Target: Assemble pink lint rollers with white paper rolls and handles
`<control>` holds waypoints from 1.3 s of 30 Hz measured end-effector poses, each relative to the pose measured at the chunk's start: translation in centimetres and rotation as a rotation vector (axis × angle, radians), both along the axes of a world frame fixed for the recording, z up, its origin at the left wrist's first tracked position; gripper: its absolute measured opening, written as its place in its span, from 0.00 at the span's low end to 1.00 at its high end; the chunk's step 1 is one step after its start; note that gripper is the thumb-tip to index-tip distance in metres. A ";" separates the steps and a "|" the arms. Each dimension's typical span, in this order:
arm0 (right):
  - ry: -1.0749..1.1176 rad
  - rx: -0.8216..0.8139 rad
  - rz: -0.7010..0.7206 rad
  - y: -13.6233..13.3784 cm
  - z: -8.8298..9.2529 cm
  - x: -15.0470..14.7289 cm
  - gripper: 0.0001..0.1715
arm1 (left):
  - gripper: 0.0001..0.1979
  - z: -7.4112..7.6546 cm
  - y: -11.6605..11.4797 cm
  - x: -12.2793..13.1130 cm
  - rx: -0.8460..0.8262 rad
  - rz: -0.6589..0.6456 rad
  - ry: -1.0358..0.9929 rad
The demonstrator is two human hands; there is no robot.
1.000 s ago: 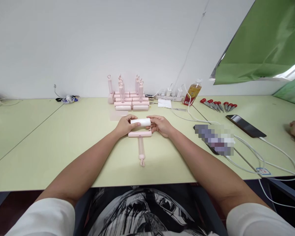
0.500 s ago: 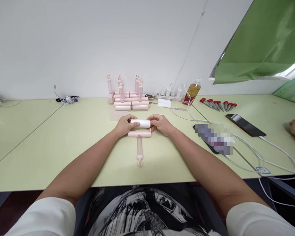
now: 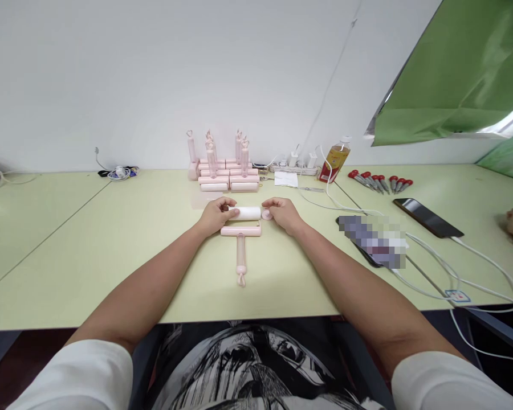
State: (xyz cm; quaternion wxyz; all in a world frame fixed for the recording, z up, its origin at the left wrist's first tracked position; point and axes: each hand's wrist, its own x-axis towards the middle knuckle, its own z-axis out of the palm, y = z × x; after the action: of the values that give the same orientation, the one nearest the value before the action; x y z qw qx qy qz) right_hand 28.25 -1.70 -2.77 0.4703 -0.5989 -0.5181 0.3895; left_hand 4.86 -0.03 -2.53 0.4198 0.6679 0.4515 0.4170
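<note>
No text can be read; the bottle label (image 3: 336, 157) at upper right and the sticker (image 3: 457, 296) on the tabletop (image 3: 111, 267) at lower right are illegible.

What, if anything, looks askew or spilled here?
Nothing looks spilled. The bottle at the back right seems odd: it appears to lean right, though the wide view may cause that. The roll and nearby pink holder show no visible damage.

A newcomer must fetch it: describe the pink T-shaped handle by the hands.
At the pale green table, find the left hand on a white roll. Nearer the table's front edge lies the pink T-shaped handle. Its grip lies flat, unlike the upright grips of the pink rollers by the wall.
</note>
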 end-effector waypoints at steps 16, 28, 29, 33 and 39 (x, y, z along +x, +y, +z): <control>0.010 0.090 0.218 -1.5 0.3 -1.7 0.23 | 0.19 0.4 -0.6 0.4 -0.025 0.040 -0.084; 0.171 0.387 -0.240 0.3 1.6 1.2 0.21 | 0.19 2.0 1.0 -2.9 0.404 0.750 0.485; 0.114 0.415 -0.276 0.4 1.7 1.6 0.20 | 0.23 2.0 1.3 -3.4 0.324 0.769 0.533; -0.217 0.466 -0.348 0.2 2.0 2.6 0.16 | 0.23 1.3 2.2 -4.1 0.059 0.612 0.545; -0.492 0.477 -0.300 -0.3 2.5 2.7 0.16 | 0.24 0.2 1.6 -2.2 0.148 0.260 0.474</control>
State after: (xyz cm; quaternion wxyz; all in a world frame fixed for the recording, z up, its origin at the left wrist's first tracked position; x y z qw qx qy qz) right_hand 30.96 -1.95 -0.24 0.5101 -0.6175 -0.5980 0.0290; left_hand 2.69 1.56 -2.30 0.1954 0.7121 0.5875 0.3312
